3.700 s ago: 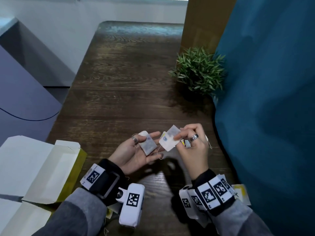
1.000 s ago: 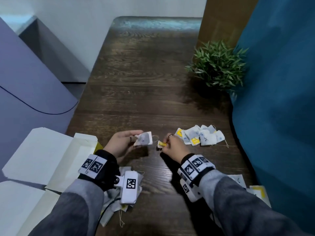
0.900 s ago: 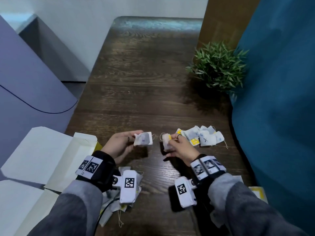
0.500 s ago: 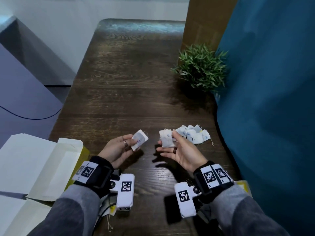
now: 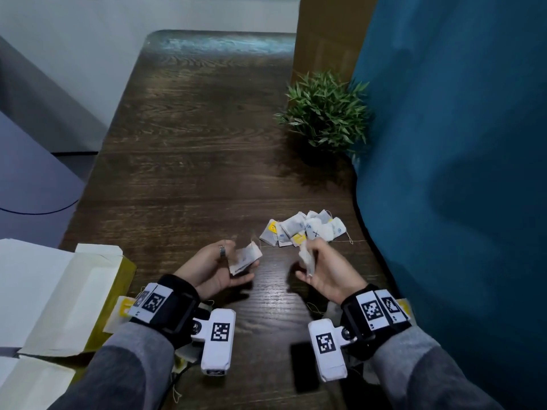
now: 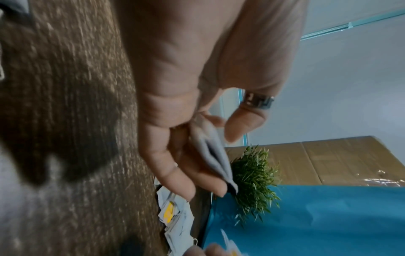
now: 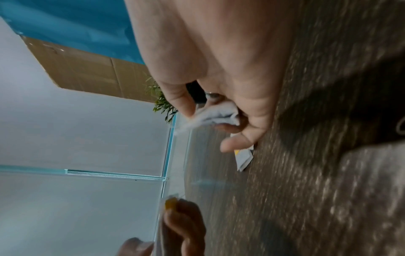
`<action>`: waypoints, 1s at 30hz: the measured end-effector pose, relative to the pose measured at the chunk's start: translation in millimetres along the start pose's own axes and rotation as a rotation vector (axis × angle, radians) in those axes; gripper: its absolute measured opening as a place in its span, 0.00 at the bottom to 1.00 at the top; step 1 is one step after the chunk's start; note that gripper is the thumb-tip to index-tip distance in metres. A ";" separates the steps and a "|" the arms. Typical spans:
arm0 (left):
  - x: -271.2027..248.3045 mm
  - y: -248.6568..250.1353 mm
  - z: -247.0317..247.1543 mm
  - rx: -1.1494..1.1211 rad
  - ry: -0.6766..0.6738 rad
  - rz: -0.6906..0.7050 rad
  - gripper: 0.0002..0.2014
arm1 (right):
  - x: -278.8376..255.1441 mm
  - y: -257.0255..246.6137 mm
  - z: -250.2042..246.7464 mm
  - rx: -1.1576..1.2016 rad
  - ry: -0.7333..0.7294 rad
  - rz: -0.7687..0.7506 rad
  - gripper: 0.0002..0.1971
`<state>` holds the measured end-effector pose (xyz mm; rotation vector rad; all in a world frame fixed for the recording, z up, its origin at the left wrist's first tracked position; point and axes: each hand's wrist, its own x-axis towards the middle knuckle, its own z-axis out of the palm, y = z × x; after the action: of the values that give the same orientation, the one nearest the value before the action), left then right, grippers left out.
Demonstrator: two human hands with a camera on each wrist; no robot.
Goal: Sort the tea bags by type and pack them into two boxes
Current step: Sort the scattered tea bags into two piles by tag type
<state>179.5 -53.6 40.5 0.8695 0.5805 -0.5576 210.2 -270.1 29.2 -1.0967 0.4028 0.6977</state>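
Note:
My left hand (image 5: 228, 263) hovers palm-up over the table's near middle and pinches a white tea bag (image 5: 245, 257); in the left wrist view that tea bag (image 6: 213, 152) sits edge-on between thumb and fingers. My right hand (image 5: 313, 261) is a short way to its right and grips another white tea bag (image 5: 307, 257), seen crumpled in the right wrist view (image 7: 215, 115). A pile of tea bags (image 5: 305, 229), some with yellow tags, lies just beyond the right hand. An open white box (image 5: 68, 294) with a yellow side stands at the left edge.
A small potted plant (image 5: 324, 110) stands at the table's right side against a teal curtain (image 5: 450, 173). A brown cardboard panel (image 5: 325, 34) rises behind it. More tea bags (image 5: 124, 309) lie under my left wrist, and others by my right wrist (image 5: 331, 309).
Both hands have drawn slightly nearer me with their tea bags, and the bags have turned in the fingers. The right hand picked its bag from the pile about a second ago.

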 end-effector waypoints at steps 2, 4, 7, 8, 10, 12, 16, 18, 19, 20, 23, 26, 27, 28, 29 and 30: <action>3.8 -3.5 2.9 0.050 0.005 0.004 0.18 | 1.0 -6.8 -11.1 -0.071 0.085 0.015 0.19; 6.1 -6.9 9.3 0.149 0.041 0.009 0.12 | 7.9 -15.9 -22.5 -0.235 0.227 -0.007 0.19; 16.7 -13.2 17.4 0.260 0.106 0.034 0.10 | 32.6 -26.9 -36.9 -0.572 0.383 -0.071 0.12; 20.8 -14.3 20.4 0.294 0.134 0.064 0.11 | 41.4 -30.2 -39.6 -0.654 0.410 -0.101 0.10; 29.3 -15.1 25.2 0.390 0.196 0.119 0.11 | 54.6 -34.8 -39.8 -0.761 0.443 -0.163 0.05; 37.2 -13.9 30.0 0.454 0.217 0.122 0.10 | 62.9 -36.1 -37.2 -0.847 0.469 -0.216 0.08; 53.6 -10.2 38.6 0.495 0.244 0.119 0.15 | 67.1 -34.0 -28.7 -1.055 0.410 -0.177 0.26; 65.4 -8.0 40.6 0.575 0.290 0.146 0.15 | 69.2 -33.8 -27.2 -1.141 0.399 -0.175 0.26; 72.4 -7.0 41.0 0.627 0.319 0.167 0.14 | 69.0 -34.4 -26.8 -1.182 0.409 -0.182 0.25; 79.1 -6.1 42.9 0.691 0.345 0.193 0.13 | 68.1 -34.8 -26.2 -1.217 0.416 -0.195 0.24; 97.2 -5.1 54.0 0.949 0.375 0.302 0.06 | 64.4 -34.0 -30.0 -1.174 0.422 -0.243 0.16; 111.7 -6.2 62.1 1.233 0.344 0.295 0.13 | 57.1 -35.3 -39.1 -1.071 0.453 -0.266 0.10; 116.7 -6.4 62.9 1.301 0.326 0.276 0.14 | 54.6 -37.0 -42.9 -1.043 0.458 -0.275 0.08; 119.0 -5.6 65.2 1.344 0.319 0.267 0.13 | 52.2 -39.2 -46.0 -1.017 0.451 -0.295 0.10; 122.3 -4.4 65.2 1.365 0.327 0.265 0.11 | 50.2 -41.8 -48.4 -0.989 0.432 -0.320 0.12; 122.2 -2.6 66.5 1.364 0.341 0.268 0.08 | 48.4 -44.8 -49.9 -0.945 0.400 -0.339 0.13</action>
<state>280.7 -135.6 -8.4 2.3278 0.3137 -0.5246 277.9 -312.8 8.6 -2.1612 0.1992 0.3419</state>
